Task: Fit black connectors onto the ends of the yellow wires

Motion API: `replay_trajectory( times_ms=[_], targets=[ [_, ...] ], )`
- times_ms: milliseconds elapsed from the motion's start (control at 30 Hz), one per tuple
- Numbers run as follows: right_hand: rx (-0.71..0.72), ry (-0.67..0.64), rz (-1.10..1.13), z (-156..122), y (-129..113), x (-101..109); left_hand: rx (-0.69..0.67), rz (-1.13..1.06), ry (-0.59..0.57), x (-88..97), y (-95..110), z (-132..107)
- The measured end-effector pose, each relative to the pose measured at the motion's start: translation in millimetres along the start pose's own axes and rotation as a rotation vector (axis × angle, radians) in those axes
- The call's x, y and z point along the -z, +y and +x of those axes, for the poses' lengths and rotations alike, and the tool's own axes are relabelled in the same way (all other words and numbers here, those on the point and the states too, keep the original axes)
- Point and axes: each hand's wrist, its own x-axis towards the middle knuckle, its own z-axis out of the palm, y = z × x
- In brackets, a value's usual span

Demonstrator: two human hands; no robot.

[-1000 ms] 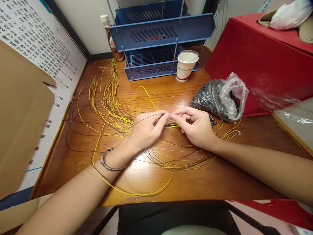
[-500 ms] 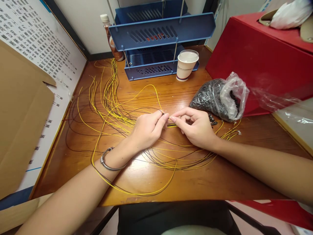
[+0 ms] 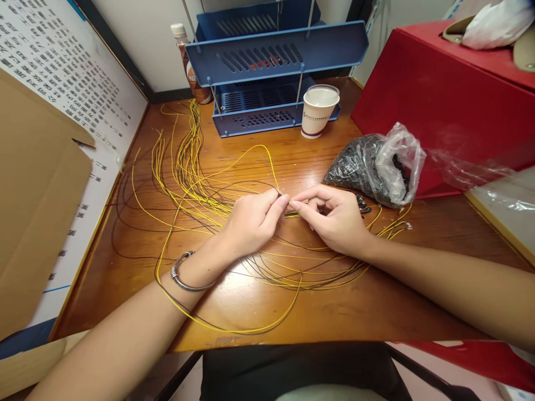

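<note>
Yellow and black wires spread in loose strands over the wooden desk, passing under both hands. My left hand is closed, thumb and forefinger pinching a small dark piece where a yellow wire comes down from above. Close by on the right, my right hand is closed in a pinch, its fingertips almost touching the left ones. What lies between the right fingertips is too small to make out. Beyond the right wrist, wire ends with small white tips lie on the desk. Several small black parts rest behind that hand.
A clear plastic bag of black parts slumps behind my right hand. Farther back stand a paper cup, a blue tray rack and a bottle. A red box bounds the right, cardboard the left.
The right fingertips have shifted very slightly at the pinch. Otherwise the hands, wires and other things look the same.
</note>
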Motion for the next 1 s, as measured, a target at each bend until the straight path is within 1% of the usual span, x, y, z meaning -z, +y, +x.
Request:
replay_trajectory(
  times_ms=[167, 300, 833, 1000],
  targets=[
    [-0.003, 0.038, 0.024, 1.4, -1.2, -0.5, 0.038, 0.019, 0.01, 0.2, 1.4, 0.0],
    [0.009, 0.041, 0.024, 2.3, -0.7, -0.5, 0.045, 0.022, 0.009, 0.7, 2.1, 0.0],
    [0.003, -0.034, 0.027, 4.5, 1.5, 0.2, 0.067, 0.029, -0.032, 0.9, 0.6, 1.0],
    [-0.008, -0.039, 0.023, 4.4, 2.2, 0.6, 0.078, 0.039, -0.046, 1.5, 0.8, 1.1]
  ],
)
